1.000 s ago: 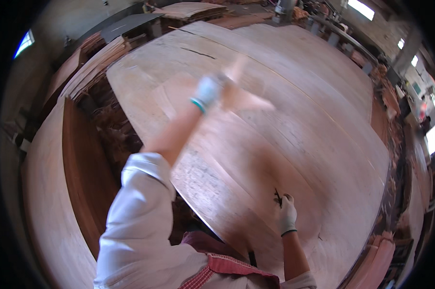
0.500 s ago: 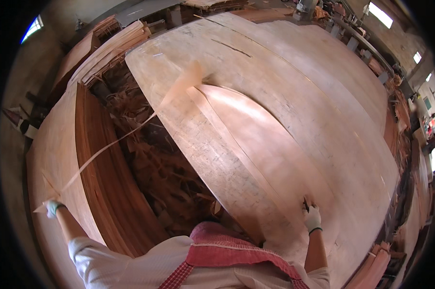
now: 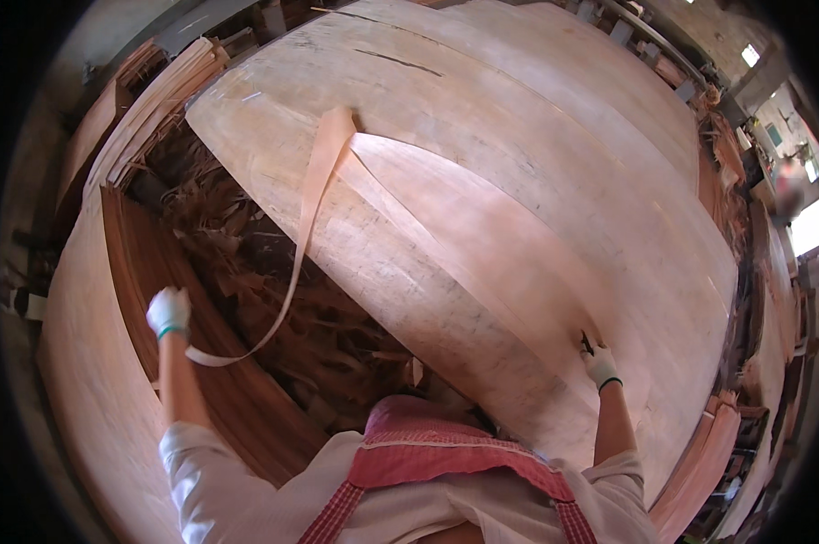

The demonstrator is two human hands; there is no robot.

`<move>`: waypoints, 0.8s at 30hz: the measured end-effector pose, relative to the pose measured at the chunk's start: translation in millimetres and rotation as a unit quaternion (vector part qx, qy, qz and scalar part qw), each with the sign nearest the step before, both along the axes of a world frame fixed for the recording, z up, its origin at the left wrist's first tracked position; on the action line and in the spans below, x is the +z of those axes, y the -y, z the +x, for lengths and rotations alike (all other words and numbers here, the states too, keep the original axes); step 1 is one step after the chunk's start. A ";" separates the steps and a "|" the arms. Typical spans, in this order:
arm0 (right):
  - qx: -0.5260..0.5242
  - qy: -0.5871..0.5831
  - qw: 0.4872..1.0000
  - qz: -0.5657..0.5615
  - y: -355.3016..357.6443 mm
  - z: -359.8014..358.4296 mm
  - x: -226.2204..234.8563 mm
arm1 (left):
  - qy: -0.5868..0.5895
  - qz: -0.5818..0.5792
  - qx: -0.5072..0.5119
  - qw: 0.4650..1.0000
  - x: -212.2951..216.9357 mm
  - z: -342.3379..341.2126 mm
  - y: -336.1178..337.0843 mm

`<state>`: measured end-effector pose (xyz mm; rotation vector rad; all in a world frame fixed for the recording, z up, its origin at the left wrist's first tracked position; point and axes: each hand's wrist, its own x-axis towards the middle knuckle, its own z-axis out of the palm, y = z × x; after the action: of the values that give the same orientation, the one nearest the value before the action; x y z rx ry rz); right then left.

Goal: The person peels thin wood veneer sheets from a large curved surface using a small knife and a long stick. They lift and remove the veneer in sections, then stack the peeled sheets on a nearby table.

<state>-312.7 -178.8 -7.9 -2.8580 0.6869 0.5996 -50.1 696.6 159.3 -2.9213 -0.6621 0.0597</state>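
My right hand point(image 3: 600, 365), in a white glove with a green cuff, is closed around a small dark knife point(image 3: 587, 343) on the pale veneer sheet point(image 3: 491, 236). This sheet has a curved far edge and lies on a broad stack of veneer point(image 3: 554, 109). A narrow veneer strip point(image 3: 305, 227) rises in a fold at the sheet's far left tip and droops over the gap toward my left forearm. My left hand point(image 3: 168, 313), also gloved, is raised over the left stack. Its fingers are blurred, and the strip's end is lost behind the forearm.
To the left stands a thick veneer stack point(image 3: 92, 335) with brown layered edges. Torn veneer scraps point(image 3: 337, 349) fill the gap between the stacks. More veneer piles point(image 3: 155, 109) lie at the far left, and reddish sheets point(image 3: 699, 462) stand at the near right.
My left hand has come inward and farther from my body, and the strip has gone from stretched to slack. My right hand, still with the knife, has shifted slightly. The view has turned a little.
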 end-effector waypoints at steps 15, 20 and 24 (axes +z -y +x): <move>-0.159 0.089 0.982 0.058 -58.6 25.8 34.8 | 0.117 -0.005 -0.783 0.612 -128.9 18.2 468.5; -0.164 0.072 0.983 0.050 -66.9 28.0 45.7 | 0.137 -0.011 -0.808 0.573 -132.6 27.0 467.3; -0.143 0.084 0.986 0.036 -67.0 26.6 43.4 | 0.170 0.057 -0.746 0.642 -114.7 39.6 432.8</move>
<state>-286.1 -111.8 35.5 -2.6352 0.9980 0.3298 -10.5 263.8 44.7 -2.3559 1.7058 -0.6566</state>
